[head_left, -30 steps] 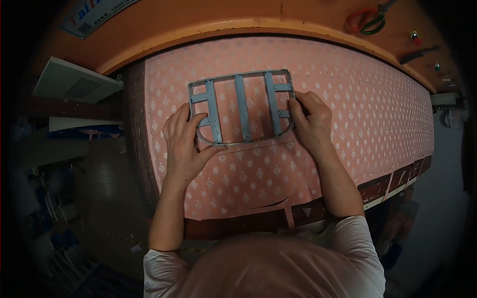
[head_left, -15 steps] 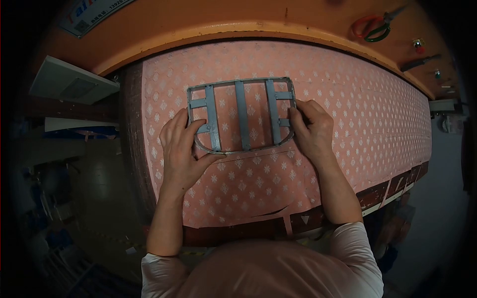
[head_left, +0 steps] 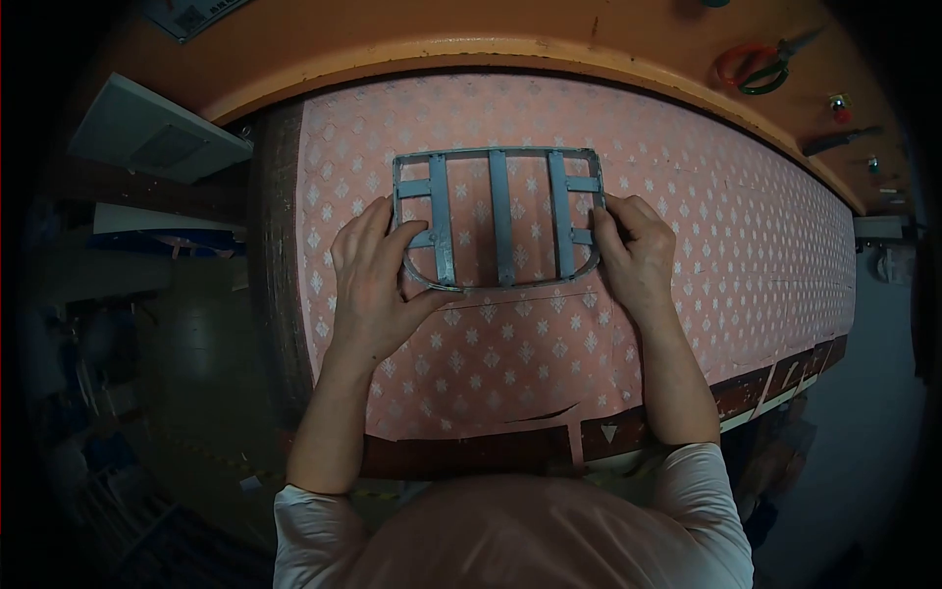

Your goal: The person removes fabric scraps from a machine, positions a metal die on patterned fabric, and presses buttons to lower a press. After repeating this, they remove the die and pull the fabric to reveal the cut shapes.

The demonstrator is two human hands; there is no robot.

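Note:
A grey metal frame (head_left: 501, 218) with three upright bars and short cross pieces lies flat on a pink sheet (head_left: 706, 245) printed with small white stars. My left hand (head_left: 373, 285) grips the frame's lower left corner, thumb under the curved rim. My right hand (head_left: 638, 255) holds the frame's right edge with fingers pressed on the side bar. Both forearms reach up from the bottom of the view.
An orange curved bench surface (head_left: 442, 39) runs behind the sheet. Red and green scissors (head_left: 754, 64) and small tools (head_left: 839, 137) lie at the top right. A white box (head_left: 157, 133) sits at the left. The sheet's near edge has cut-out gaps (head_left: 535, 417).
The frame and both hands sit slightly further right and up in the view than before; the grip on the frame is unchanged.

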